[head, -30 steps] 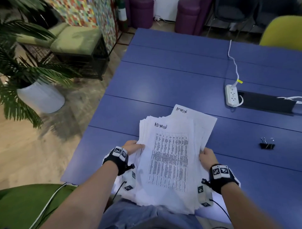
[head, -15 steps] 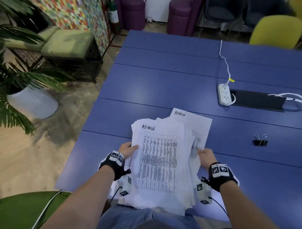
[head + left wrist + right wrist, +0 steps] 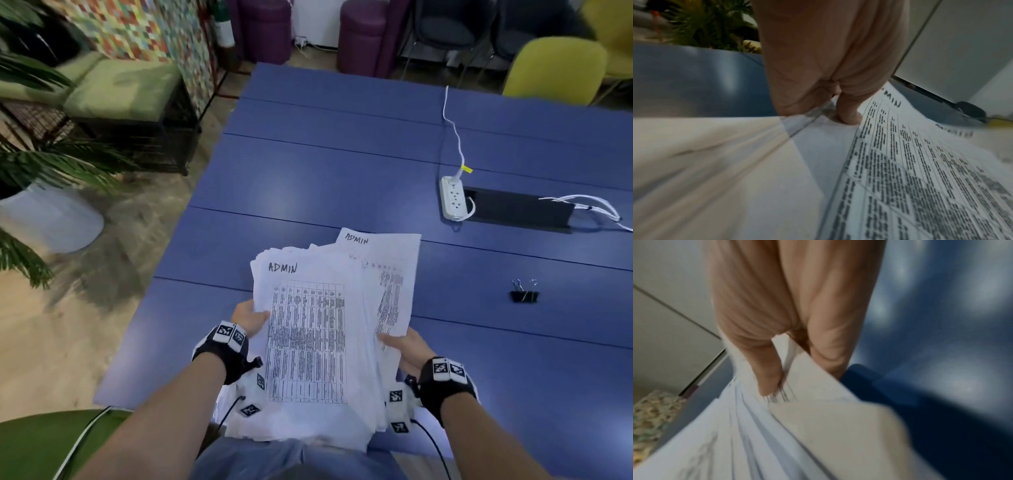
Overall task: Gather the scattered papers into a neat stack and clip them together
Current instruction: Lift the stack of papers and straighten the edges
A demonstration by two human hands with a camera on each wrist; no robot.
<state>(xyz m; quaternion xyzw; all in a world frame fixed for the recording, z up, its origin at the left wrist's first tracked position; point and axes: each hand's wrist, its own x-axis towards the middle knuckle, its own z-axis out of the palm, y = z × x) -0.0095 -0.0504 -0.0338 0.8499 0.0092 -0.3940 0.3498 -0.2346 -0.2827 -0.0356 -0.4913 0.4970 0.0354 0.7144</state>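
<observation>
A thick, uneven pile of white printed papers point(image 3: 308, 342) headed "ADMIN" is held over the near edge of the blue table point(image 3: 342, 164). One sheet point(image 3: 394, 274) sticks out skewed at the upper right. My left hand point(image 3: 248, 317) grips the pile's left edge, thumb point(image 3: 849, 116) on top of the papers point(image 3: 900, 162). My right hand point(image 3: 404, 346) pinches the right edge, thumb point(image 3: 766, 378) on top of the fanned sheets point(image 3: 777, 426) and fingers beneath. A black binder clip point(image 3: 524, 294) lies on the table to the right, apart from both hands.
A white power strip point(image 3: 454, 202) with its cable lies beside a black cable slot point(image 3: 517, 212) farther back on the right. A yellow chair point(image 3: 555, 68) stands at the far right edge. A potted plant point(image 3: 41, 192) and a green bench point(image 3: 113, 92) stand on the floor to the left.
The pile has been shifted and turned slightly in both hands; the top sheets slid left, exposing more of the skewed sheet on the right. Both hands keep their hold.
</observation>
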